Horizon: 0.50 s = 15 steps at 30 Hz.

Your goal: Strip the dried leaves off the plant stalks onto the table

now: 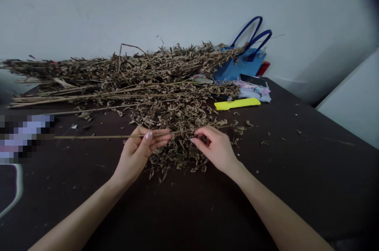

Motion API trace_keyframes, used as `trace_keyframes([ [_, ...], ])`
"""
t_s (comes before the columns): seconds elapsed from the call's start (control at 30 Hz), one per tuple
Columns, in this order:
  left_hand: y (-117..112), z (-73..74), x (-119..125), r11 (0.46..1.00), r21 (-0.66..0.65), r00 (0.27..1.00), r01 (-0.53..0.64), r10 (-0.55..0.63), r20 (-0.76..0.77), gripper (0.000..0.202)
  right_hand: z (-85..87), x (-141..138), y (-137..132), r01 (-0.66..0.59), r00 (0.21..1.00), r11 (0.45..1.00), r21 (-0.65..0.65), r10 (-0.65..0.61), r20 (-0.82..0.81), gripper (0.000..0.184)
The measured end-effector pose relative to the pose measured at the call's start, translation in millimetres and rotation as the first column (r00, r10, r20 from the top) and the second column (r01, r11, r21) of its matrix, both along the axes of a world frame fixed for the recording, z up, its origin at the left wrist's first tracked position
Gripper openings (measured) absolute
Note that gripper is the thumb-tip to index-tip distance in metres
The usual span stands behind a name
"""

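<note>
A long, thin dried plant stalk (97,137) lies level across my left hand (142,144), with the thumb pressing it against the fingers. Its right end reaches over a heap of dry, curled leaves (177,152) on the table. My right hand (211,142) is at that leafy end, thumb and fingertips curled close together by the stalk. What exactly sits between those fingertips is too small to make out. Behind both hands, several bare stalks (68,97) lie side by side, their leafy ends to the right.
A large pile of dried leafy stems (166,63) runs along the wall. At right stand a blue bag (237,65), a phone (253,80) on a patterned cloth (263,94), and a yellow strip (237,103). A white cable (19,188) lies on the dark table (296,164).
</note>
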<state>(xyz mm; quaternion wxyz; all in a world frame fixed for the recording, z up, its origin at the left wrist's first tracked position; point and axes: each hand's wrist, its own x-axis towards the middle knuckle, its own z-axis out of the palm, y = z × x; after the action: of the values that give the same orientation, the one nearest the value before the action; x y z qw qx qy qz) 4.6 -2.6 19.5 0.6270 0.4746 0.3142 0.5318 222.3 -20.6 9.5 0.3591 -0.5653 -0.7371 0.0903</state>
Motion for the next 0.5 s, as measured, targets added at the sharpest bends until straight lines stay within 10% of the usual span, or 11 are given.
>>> trace_keyframes([
  [0.5, -4.1, -0.4, 3.3, 0.999, -0.032, 0.999, 0.035, -0.033, 0.036, 0.008, -8.7, -1.5, 3.0, 0.07, 0.997, 0.997, 0.043, -0.072, 0.038, 0.011],
])
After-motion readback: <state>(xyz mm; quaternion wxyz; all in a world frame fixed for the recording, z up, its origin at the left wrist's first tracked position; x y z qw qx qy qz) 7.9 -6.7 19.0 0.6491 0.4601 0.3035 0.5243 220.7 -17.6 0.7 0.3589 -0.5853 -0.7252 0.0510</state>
